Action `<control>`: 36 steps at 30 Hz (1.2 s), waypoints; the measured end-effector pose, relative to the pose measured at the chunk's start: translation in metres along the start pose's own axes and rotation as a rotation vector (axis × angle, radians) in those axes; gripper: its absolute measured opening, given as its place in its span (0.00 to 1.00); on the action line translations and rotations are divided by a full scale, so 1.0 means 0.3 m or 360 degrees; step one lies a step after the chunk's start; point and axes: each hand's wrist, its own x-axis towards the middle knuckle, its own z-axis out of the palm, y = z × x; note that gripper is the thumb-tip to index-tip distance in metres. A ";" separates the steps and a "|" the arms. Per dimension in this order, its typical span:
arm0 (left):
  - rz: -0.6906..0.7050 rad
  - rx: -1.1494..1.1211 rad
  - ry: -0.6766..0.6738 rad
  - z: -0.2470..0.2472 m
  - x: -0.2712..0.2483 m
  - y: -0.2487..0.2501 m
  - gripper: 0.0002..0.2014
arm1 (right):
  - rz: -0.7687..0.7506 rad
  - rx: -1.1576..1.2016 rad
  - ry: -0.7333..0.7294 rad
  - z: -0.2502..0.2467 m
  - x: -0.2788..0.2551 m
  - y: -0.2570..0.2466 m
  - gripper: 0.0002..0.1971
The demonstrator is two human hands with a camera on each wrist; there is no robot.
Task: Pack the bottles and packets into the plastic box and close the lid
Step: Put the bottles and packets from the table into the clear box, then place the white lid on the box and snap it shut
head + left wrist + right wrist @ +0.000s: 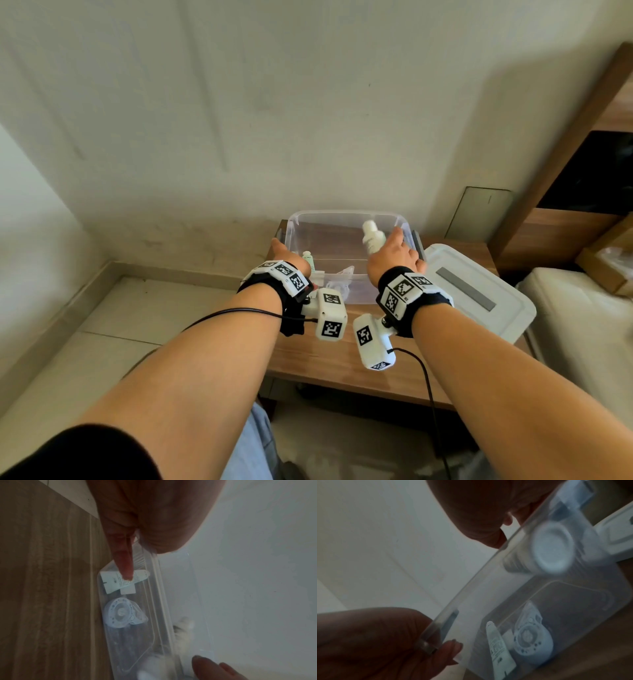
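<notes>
The clear rectangular plastic box [346,240] sits in the middle of the head view on the brown wooden surface [325,359], tipped so that its open top faces the camera. Inside it a white plastic bottle [372,236] lies toward the upper right, and a small white tube [123,580] and a translucent round tape dispenser [123,613] lie at the lower left. The left hand [289,258] grips the box's left rim, thumb over the edge and fingers [124,562] straight against the outer wall. The right hand [394,255] holds the right rim, its thumb [477,520] inside and fingers curled round the edge. The white plastic lid [479,291] with a grey strip lies off the box, just to its right in the frame, on the same surface.
</notes>
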 end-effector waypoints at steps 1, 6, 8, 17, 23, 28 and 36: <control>-0.0027 0.0003 0.0013 -0.003 -0.001 0.005 0.46 | -0.0008 0.0004 -0.0013 -0.001 0.000 0.003 0.36; -0.0063 0.0053 0.0024 0.006 -0.015 0.022 0.42 | -0.0009 0.0194 0.0030 -0.025 0.007 0.020 0.30; -0.0038 0.0112 0.0042 0.012 -0.010 0.018 0.43 | -0.0024 0.0279 0.0095 -0.034 0.010 0.033 0.27; 0.0005 0.0290 0.0092 0.004 -0.046 0.059 0.43 | 0.0109 0.0345 0.0292 -0.136 0.000 0.175 0.25; 0.0139 0.0462 0.0363 0.082 -0.204 0.134 0.36 | 0.0458 0.0570 0.0252 -0.189 -0.003 0.298 0.26; 0.0691 0.0500 0.0389 0.209 -0.340 0.225 0.27 | 0.0584 0.0572 0.0192 -0.244 0.000 0.427 0.25; 0.0903 0.0235 -0.0089 0.526 -0.449 0.253 0.21 | 0.0786 0.0545 0.0182 -0.275 0.035 0.655 0.25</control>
